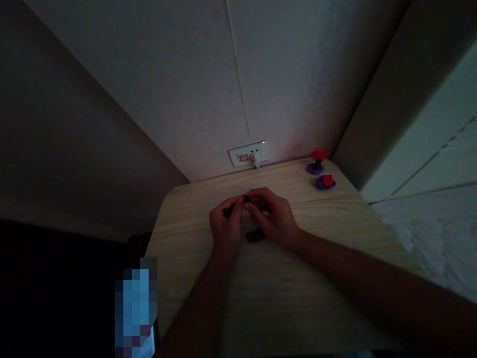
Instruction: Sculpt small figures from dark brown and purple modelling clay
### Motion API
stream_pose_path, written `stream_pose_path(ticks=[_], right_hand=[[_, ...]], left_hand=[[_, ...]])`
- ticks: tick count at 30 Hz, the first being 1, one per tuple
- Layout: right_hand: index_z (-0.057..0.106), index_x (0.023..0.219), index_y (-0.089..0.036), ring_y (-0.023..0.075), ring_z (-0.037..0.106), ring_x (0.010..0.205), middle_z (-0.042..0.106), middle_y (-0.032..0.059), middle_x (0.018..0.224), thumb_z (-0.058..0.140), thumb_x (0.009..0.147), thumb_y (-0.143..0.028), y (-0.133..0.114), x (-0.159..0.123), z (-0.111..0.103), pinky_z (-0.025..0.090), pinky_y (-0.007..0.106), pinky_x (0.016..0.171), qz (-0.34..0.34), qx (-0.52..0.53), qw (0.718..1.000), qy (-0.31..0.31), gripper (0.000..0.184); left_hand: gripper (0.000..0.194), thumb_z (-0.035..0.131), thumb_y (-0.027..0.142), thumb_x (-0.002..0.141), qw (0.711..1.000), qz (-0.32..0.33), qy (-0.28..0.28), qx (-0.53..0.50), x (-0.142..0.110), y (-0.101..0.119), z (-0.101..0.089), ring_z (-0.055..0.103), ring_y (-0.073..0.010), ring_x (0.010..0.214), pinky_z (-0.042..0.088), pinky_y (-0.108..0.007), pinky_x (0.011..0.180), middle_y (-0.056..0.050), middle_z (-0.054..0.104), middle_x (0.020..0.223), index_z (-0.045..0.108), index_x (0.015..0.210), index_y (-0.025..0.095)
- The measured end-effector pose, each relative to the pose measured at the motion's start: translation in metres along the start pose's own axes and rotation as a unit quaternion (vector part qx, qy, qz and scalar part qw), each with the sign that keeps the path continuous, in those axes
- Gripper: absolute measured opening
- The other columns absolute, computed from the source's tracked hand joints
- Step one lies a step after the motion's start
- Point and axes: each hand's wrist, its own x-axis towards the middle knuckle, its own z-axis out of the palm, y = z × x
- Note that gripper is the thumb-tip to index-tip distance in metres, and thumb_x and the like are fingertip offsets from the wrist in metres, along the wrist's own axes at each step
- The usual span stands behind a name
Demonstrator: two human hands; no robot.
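Dark piece point(246, 199) in both hands.

The table point(290, 278) lies beneath; above it, left hand point(227, 223) and right hand point(278, 216) pinch the piece between closed fingertips. Red-and-purple figures point(326, 182) stand far right; a dark lump point(255, 235) lies by the right hand.

There's a wall socket point(243, 157) with a white plug point(255, 159) in it, just above the bench's point(283, 298) back edge. Thin pale line point(240, 82) running up the wall point(179, 99) from there, too.
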Motion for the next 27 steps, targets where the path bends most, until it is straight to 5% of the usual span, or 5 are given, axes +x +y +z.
stream_pose_path(ticks=[5,10,17,27], right_hand=[[0.066,0.12,-0.018,0.0152,0.067,0.065,0.072,0.004,0.081,0.066,0.092,-0.031,0.001,0.002,0.001,0.055,0.027,0.062,0.012,-0.015,1.0,0.006,0.03],[0.069,0.114,-0.018,0.0168,0.071,0.07,0.076,0.0071,0.088,0.064,0.093,-0.029,0.002,0.002,0.0,0.057,0.029,0.065,0.005,-0.033,0.999,0.018,0.025],[0.062,0.106,-0.02,0.0134,0.067,0.06,0.071,0.0017,0.077,0.06,0.097,-0.035,0.004,0.002,0.001,0.053,0.024,0.055,0.062,0.039,0.996,0.044,0.018],[0.061,0.097,-0.022,0.014,0.062,0.049,0.065,-0.0018,0.06,0.049,0.102,-0.044,0.0,0.002,-0.002,0.048,0.025,0.047,0.103,0.066,0.992,0.016,0.025]], left_hand=[[0.028,0.067,0.041,0.084,0.997,-0.015,-0.027,-0.074,-0.002,-0.003,0.002,0.035,-0.0088,0.045,0.026,-0.024,0.045,0.005,0.042,0.05,0.079,0.086,0.017],[0.029,0.069,0.043,0.085,0.997,-0.008,-0.04,-0.072,-0.003,-0.006,0.002,0.032,-0.0078,0.047,0.024,-0.024,0.045,0.005,0.037,0.051,0.076,0.078,0.015],[0.032,0.072,0.042,0.082,0.998,-0.01,-0.045,-0.034,-0.004,0.001,0.004,0.045,-0.0112,0.049,0.036,-0.025,0.05,0.003,0.055,0.055,0.08,0.102,0.018],[0.025,0.08,0.034,0.075,1.0,0.02,-0.011,0.014,-0.004,0.01,0.006,0.058,-0.0126,0.061,0.046,-0.023,0.059,-0.001,0.069,0.068,0.082,0.092,0.017]])
